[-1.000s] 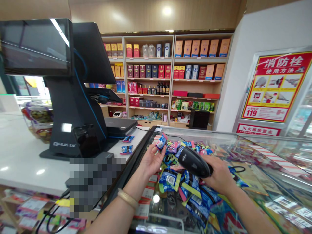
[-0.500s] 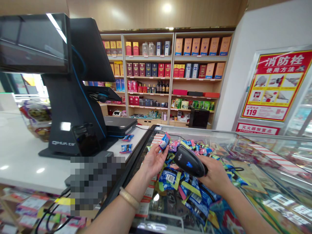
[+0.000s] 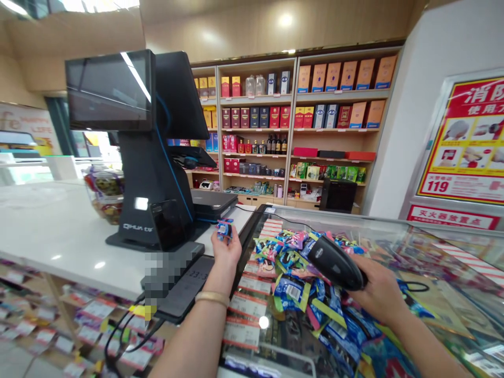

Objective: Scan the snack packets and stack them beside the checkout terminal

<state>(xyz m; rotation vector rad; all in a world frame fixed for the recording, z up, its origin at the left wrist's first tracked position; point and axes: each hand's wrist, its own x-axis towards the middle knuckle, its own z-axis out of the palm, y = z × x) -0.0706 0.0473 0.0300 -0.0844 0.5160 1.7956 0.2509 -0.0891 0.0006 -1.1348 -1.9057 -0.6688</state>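
My left hand [image 3: 227,249] is over the edge of the white counter [image 3: 51,210], fingers curled around a small blue and pink snack packet [image 3: 224,230]. Packets lying on the counter there are mostly hidden behind this hand, so I cannot tell whether the held one touches them. In my right hand [image 3: 376,286] is a black handheld barcode scanner [image 3: 334,262], its head pointing left above a pile of packets. That pile of blue, green and pink snack packets [image 3: 291,291] lies on the glass display case [image 3: 287,344].
A black checkout terminal [image 3: 147,178] stands on the white counter, beside a clear jar [image 3: 106,191]. A dark device [image 3: 181,294] with cables sits at the counter's front edge. Shelves of boxed goods [image 3: 255,118] line the back wall. A red and yellow sign [image 3: 466,142] hangs at right.
My left hand has carried the packet left, from above the pile to the white counter. The scanner stays over the pile in my right hand. The view has turned left.
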